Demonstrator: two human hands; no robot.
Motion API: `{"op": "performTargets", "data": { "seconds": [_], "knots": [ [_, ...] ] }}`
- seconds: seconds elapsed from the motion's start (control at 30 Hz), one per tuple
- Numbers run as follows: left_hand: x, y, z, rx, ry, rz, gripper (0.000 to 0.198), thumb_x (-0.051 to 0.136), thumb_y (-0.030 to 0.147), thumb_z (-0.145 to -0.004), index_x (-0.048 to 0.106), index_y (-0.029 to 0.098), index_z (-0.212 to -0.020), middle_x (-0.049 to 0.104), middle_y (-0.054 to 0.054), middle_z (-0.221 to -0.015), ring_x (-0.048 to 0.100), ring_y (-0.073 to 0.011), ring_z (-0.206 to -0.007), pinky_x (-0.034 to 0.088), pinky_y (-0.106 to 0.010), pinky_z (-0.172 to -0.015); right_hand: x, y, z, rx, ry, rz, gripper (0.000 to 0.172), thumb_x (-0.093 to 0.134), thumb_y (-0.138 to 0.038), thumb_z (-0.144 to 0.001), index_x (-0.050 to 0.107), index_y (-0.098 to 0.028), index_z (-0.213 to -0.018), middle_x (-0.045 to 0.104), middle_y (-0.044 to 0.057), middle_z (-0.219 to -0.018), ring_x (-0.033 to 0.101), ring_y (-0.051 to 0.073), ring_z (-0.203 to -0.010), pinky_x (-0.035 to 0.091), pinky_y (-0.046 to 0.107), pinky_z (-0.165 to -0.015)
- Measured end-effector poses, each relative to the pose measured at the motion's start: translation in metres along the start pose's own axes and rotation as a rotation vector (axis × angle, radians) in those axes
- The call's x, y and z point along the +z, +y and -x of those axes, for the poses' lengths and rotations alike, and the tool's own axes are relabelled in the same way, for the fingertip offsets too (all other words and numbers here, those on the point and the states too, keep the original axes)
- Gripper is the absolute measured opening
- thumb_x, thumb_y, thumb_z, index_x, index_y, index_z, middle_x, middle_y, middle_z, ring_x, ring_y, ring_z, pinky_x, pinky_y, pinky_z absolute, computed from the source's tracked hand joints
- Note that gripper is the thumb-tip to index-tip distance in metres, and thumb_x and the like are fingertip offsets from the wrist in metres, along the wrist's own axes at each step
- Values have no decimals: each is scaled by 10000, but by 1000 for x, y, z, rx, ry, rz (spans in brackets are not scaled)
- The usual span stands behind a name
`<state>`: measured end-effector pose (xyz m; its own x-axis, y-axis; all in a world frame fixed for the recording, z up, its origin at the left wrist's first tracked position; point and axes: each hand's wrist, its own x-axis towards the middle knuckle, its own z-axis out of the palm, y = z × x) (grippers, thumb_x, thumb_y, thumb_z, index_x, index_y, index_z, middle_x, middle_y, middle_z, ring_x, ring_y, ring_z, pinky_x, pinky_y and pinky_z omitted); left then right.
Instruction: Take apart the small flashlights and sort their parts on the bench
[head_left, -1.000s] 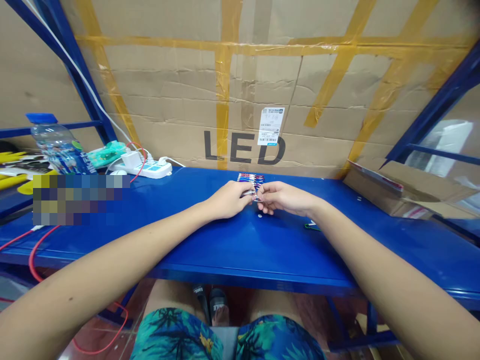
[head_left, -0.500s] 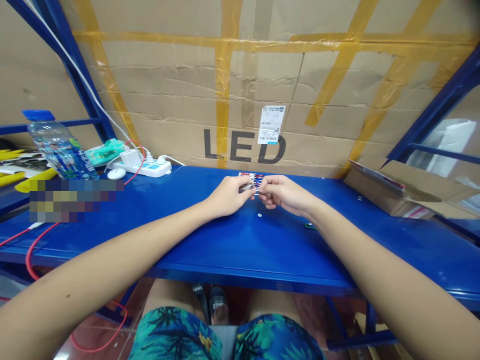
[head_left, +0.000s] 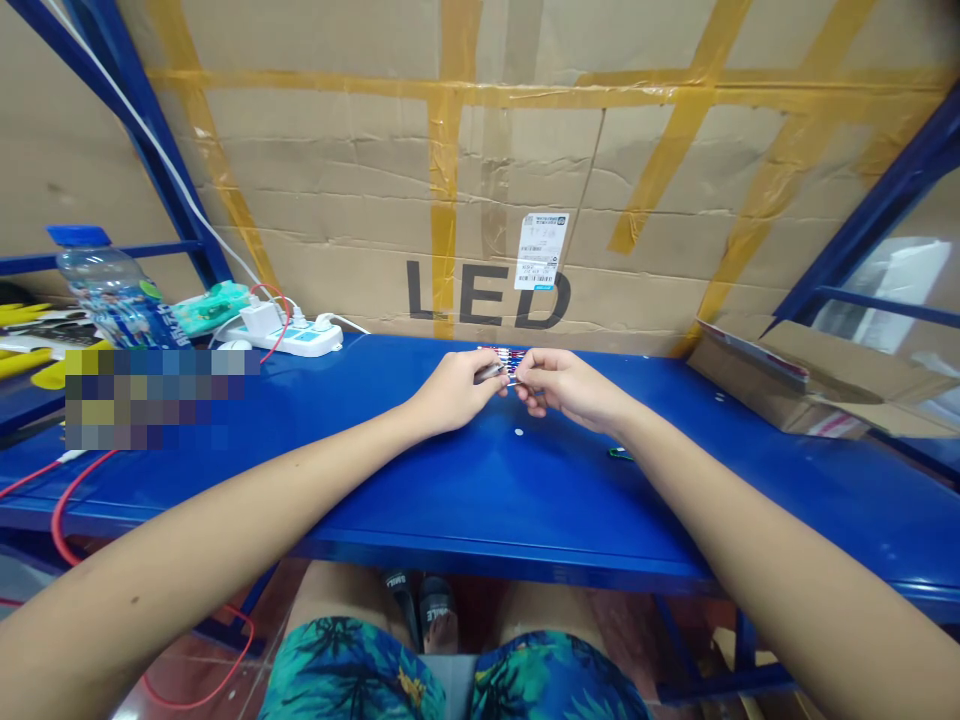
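My left hand (head_left: 454, 392) is closed round a small, pale metallic-looking thing (head_left: 489, 372); its kind is hard to make out. Facing it, my right hand (head_left: 566, 385) pinches a thin, light-coloured piece (head_left: 513, 384) between thumb and forefinger, in the narrow gap between the hands. Just behind the fingers lies a group of small thin pieces (head_left: 491, 352) in red, white and blue, partly hidden by both hands. A small white disc (head_left: 519, 432) rests on the blue table (head_left: 450, 500) in front of the hands. Near my right wrist is a small green looped object (head_left: 618, 454).
On the left stand a plastic bottle (head_left: 124, 300) with a blue cap and a white power strip (head_left: 300, 336) with plugs and cables. Yellow-handled items (head_left: 26, 365) lie at the far left. An open cardboard box (head_left: 787, 385) sits right; a taped cardboard sheet (head_left: 337, 200) stands behind.
My right fingers have shifted very slightly, and the thin piece between the hands shows a little more clearly. My left hand stays nearly where it was.
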<state>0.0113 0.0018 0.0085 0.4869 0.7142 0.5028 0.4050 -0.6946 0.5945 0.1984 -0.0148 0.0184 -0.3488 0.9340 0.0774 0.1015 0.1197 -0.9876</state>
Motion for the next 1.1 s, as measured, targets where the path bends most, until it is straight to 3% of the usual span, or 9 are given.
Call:
{"op": "performTargets", "data": {
  "seconds": [0.1,0.2,0.37,0.53,0.63,0.87,1.1],
  "knots": [
    [0,2,0,-5,6,5,167,589,190,-865,618,156,-704,548,37,-614,428,-108,-571,332,-251,-583,-3,2,-2,-12,-16,7,184,635,-263,-821,502,-182,-723,598,29,-678,527,120,-550,412,256,-501],
    [0,2,1,11,20,-12,160,583,176,-866,622,159,-712,561,36,-621,435,-106,-572,341,-247,-592,-5,4,-3,-67,4,200,165,583,-295,-873,516,-187,-768,602,27,-681,534,131,-553,428,268,-516],
    [-2,1,3,43,53,-56,165,576,193,-875,590,167,-713,570,35,-621,438,-103,-562,342,-242,-578,-8,1,2,-395,8,772,165,485,-244,-931,583,-186,-812,629,26,-724,561,143,-635,428,277,-631],
    [-4,4,3,109,91,-119,157,554,204,-885,557,172,-731,565,29,-627,451,-108,-573,334,-249,-577,-6,-3,8,-588,60,913,208,452,-235,-958,611,-189,-834,636,26,-708,543,145,-624,393,282,-653],
    [-5,4,4,120,79,-102,151,538,204,-897,543,175,-749,598,23,-663,477,-108,-594,350,-245,-596,-4,-3,8,-535,63,804,195,479,-274,-957,629,-199,-859,629,20,-701,549,142,-607,416,281,-642],
    [-4,-2,3,182,55,-130,148,539,191,-888,502,185,-745,532,36,-653,440,-103,-594,333,-241,-600,-4,-1,2,-122,-89,125,261,696,-420,-816,601,-177,-829,645,39,-703,625,164,-605,524,300,-536],
    [-5,-3,1,156,42,-140,146,547,178,-871,484,187,-739,532,38,-654,447,-105,-595,328,-244,-599,-3,-2,2,-69,-21,-43,194,721,-298,-787,588,-160,-761,667,56,-703,632,152,-586,523,286,-535]
  ]
}}
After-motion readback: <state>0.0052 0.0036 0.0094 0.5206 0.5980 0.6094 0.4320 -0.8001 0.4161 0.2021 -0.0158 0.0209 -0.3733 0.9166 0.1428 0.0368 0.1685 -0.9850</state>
